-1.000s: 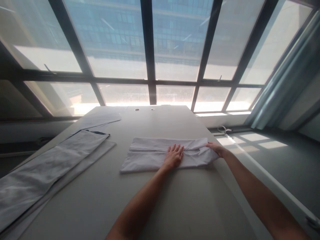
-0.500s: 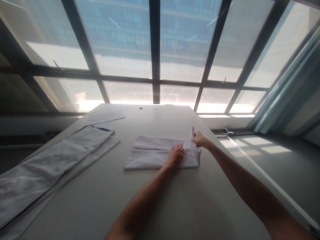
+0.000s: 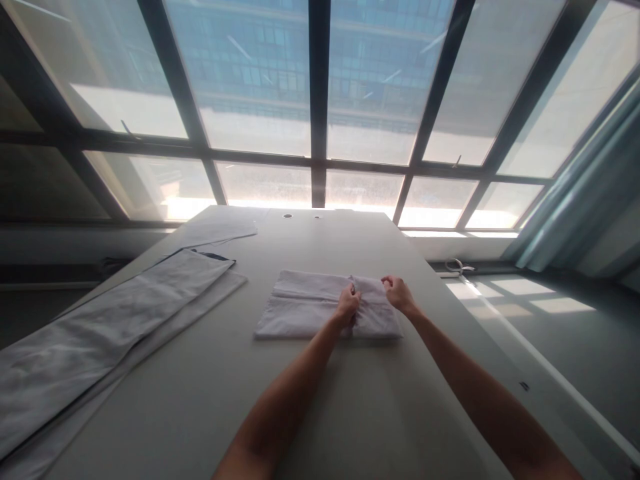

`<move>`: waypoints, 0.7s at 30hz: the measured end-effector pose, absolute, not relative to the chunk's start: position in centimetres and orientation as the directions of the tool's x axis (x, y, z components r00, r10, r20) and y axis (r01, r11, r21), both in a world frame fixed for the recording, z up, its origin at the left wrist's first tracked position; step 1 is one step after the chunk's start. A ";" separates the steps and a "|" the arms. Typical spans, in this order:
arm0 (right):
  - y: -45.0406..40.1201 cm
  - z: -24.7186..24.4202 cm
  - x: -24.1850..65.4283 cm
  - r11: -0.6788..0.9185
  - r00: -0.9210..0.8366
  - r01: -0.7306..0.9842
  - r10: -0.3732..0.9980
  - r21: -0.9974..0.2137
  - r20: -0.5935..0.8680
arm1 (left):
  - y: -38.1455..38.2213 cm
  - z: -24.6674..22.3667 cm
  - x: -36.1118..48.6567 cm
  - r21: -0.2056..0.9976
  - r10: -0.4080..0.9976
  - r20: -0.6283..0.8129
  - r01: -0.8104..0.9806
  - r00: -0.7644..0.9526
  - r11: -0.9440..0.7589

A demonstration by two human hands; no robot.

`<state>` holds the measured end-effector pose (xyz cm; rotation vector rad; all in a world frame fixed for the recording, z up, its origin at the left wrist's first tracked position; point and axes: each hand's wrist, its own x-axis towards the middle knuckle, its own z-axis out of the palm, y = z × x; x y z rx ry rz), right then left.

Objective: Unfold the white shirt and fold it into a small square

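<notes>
A folded light-coloured cloth (image 3: 300, 310) lies flat on the table, its right part folded over toward the middle. My left hand (image 3: 349, 303) is closed on the edge of that fold, where the fabric bunches into creases. At the cloth's far right corner is my right hand (image 3: 399, 295), fingers curled in. Whether anything is pinched in them cannot be made out.
On the left of the white table (image 3: 310, 400) lie long grey-white fabric pieces (image 3: 115, 320) with dark edging. Behind them is a thin pale sheet (image 3: 220, 227). Windows (image 3: 265, 180) stand beyond, and a curtain (image 3: 565, 193) hangs at right.
The right flap, raised in my right hand before, now lies folded leftward. My left hand has gone from lying flat to gripping the fold's edge. The view has shifted slightly.
</notes>
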<state>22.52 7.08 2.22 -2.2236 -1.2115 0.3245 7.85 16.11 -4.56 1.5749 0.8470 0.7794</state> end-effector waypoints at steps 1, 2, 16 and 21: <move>6.6 1.7 22.8 -0.406 0.555 0.699 0.827 -0.589 0.088 | 16.1 -4.4 8.0 0.987 0.847 0.033 0.114 0.531 -0.110; 6.1 1.0 23.0 -0.386 0.542 0.717 0.833 -0.580 0.116 | 16.1 -4.3 8.1 0.986 0.841 0.026 0.122 0.540 -0.109; 7.4 -3.3 21.0 -0.267 0.299 0.914 0.952 -0.305 0.064 | 11.8 -4.2 6.5 0.427 0.565 0.224 0.441 0.794 -0.789; 8.7 -3.5 22.2 -0.221 0.229 0.935 0.973 -0.277 -0.003 | 11.3 -4.6 6.1 0.321 0.574 0.181 0.504 0.798 -0.802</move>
